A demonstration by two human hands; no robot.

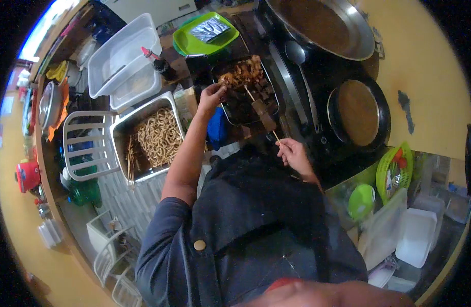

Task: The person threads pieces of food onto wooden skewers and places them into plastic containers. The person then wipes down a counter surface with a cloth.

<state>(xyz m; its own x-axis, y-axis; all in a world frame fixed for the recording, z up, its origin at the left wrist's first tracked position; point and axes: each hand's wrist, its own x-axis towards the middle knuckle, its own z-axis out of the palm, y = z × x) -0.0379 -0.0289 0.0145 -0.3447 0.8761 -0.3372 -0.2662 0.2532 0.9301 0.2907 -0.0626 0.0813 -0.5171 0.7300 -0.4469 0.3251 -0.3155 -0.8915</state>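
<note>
My right hand (293, 153) is closed on the lower end of a thin wooden skewer (276, 136). Dark brown pieces (264, 115) are threaded on that skewer, which slants over the near edge of a dark tray (280, 102). My left hand (213, 97) is at the tray's left edge, its fingers pinched together beside reddish-brown food pieces (241, 73); what they grip is too small to make out. Darker pieces (263, 89) lie in the tray's middle. Another stick (249, 93) points up near the food.
Left of the tray, a metal tray (182, 128) holds coiled pale food and skewers. Beyond are a bottle (163, 66), clear plastic bins (157, 41) and a green tray (182, 38). On the right are a ladle (295, 52), a large pan (369, 43) and a smaller pan (384, 115).
</note>
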